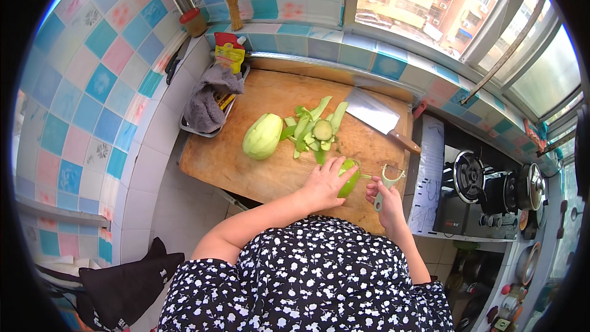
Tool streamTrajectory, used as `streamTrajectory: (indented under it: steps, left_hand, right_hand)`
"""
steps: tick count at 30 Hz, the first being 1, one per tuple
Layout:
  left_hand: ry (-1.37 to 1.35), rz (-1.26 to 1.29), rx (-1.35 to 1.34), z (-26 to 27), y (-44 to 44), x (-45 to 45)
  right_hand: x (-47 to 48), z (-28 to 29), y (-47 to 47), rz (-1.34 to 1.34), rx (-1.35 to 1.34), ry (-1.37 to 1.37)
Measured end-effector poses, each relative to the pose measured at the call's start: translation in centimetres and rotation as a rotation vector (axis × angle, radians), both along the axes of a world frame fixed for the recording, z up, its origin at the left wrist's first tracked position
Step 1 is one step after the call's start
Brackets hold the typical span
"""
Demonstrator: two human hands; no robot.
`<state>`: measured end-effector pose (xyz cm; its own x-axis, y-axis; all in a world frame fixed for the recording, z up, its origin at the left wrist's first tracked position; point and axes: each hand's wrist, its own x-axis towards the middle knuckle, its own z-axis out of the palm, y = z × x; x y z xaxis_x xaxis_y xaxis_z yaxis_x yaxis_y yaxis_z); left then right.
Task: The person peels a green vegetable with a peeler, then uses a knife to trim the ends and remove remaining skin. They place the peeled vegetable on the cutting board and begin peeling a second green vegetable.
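My left hand (326, 183) lies over a green vegetable piece (349, 183) on the wooden cutting board (216, 166), gripping it near the board's front edge. In my right hand (388, 200) is a pale green Y-shaped peeler (391, 179), held by its handle just right of the vegetable. A thin strip of peel lies between the vegetable and the peeler. Farther left on the board rests a peeled, light green vegetable (262, 136). Between it and the cleaver is a heap of green peels (304, 129) with a round cut end (322, 130) on top.
A cleaver (374, 111) with a wooden handle lies at the board's back right. At the back left, a tray (203, 134) holds a grey cloth (209, 101) and a pouch (229, 53). A gas stove (470, 214) with pots stands to the right, below the windows.
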<state>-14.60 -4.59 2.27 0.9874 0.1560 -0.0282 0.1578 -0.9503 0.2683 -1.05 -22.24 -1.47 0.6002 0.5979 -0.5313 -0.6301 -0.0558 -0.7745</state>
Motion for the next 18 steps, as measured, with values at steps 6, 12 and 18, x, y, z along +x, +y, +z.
streamTrajectory:
  steps: [6,12,18]
  left_hand:
    - [0.024,0.244,-0.400,-1.3,1.9,3.5]
    - [-0.030,0.374,-0.463,-1.8,9.0,5.8]
    - [-0.124,0.479,-0.833,-2.6,10.6,4.8]
  right_hand:
    - [0.2,-1.0,-1.4,0.008,-0.116,-0.110]
    - [1.4,-3.0,-0.9,0.020,-0.156,-0.086]
    - [2.1,-4.4,3.9,0.137,-0.086,-0.160]
